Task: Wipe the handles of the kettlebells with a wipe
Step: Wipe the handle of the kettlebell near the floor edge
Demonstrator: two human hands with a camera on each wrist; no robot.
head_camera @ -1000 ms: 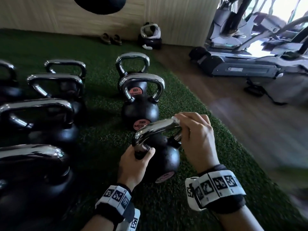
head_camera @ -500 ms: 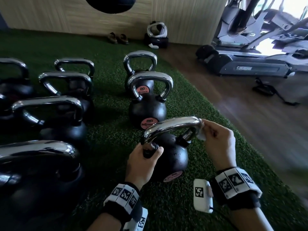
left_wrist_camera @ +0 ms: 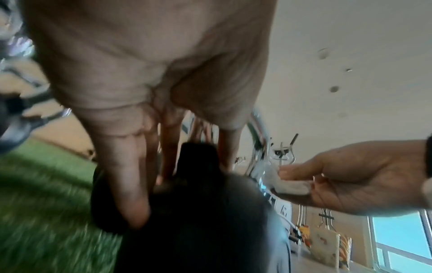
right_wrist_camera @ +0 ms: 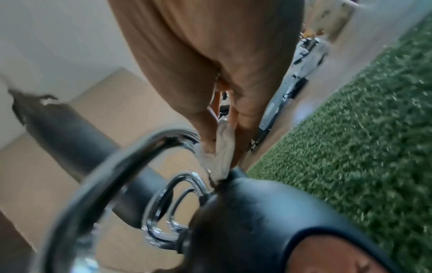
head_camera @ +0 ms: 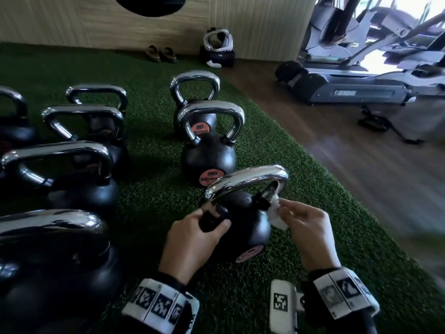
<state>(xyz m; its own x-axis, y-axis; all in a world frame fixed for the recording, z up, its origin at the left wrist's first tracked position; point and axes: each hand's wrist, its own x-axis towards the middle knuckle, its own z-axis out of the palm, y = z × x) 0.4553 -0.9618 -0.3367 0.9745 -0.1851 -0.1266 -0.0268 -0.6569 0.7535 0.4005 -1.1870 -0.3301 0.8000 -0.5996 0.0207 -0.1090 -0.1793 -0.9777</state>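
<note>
The left hand (head_camera: 190, 239) grips the nearest kettlebell (head_camera: 243, 222) at its handle (head_camera: 245, 179) base; the right hand (head_camera: 310, 227) pinches a white wipe (head_camera: 275, 216) against the handle's other leg.

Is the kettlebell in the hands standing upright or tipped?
Tipped: the kettlebell leans toward the left hand, its round pink label partly showing.

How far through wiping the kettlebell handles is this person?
In hand: the right hand pinches the wipe at the right foot of the nearest kettlebell handle, while the left hand steadies it. Nothing shows which handles are done. The other kettlebells stand untouched.
</note>
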